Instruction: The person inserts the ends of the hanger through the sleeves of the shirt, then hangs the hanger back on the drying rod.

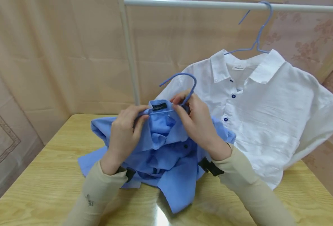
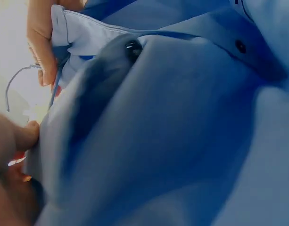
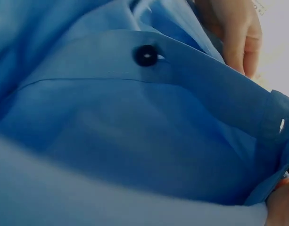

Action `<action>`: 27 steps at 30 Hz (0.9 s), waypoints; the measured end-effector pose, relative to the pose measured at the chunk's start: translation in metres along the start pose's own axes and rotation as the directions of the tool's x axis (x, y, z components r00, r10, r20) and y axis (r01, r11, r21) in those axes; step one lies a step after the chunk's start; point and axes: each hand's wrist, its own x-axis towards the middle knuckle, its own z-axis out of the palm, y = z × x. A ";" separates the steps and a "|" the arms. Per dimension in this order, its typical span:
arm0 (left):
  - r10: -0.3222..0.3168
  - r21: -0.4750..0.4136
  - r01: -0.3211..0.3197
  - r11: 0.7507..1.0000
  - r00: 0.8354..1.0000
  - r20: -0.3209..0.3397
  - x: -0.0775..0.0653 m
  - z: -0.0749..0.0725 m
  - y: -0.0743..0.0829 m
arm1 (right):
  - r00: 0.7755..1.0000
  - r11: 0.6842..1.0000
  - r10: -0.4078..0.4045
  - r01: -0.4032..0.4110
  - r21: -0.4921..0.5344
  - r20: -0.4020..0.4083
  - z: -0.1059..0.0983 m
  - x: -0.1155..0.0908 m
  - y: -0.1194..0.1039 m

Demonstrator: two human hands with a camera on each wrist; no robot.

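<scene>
A blue button shirt (image 1: pixel 176 185) is bunched up on the wooden table, its neck with a black label (image 1: pixel 159 107) raised. A blue wire hanger (image 1: pixel 195 83) has its bar across the neck opening and its hook standing above the shirt. My left hand (image 1: pixel 124 133) pinches the left side of the collar between thumb and fingers. On the other side, my right hand (image 1: pixel 197 121) pinches the collar and hanger near the hook's base. Dark buttons on the placket (image 3: pixel 191 70) show in the right wrist view. Cloth hides the hanger's ends.
Behind and to the right, a white shirt (image 1: pixel 276 110) hangs on another blue hanger (image 1: pixel 258 34) from a white rail (image 1: pixel 200 3). Its lower part reaches the table (image 1: pixel 53 163). A rail post (image 1: pixel 129 56) rises behind the blue shirt, before beige curtains (image 1: pixel 70 47).
</scene>
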 end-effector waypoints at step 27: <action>-0.091 -0.151 0.071 0.986 0.987 -0.130 -0.007 0.007 0.017 | 0.977 0.952 -0.200 0.177 -0.250 -0.070 -0.047 -0.024 0.031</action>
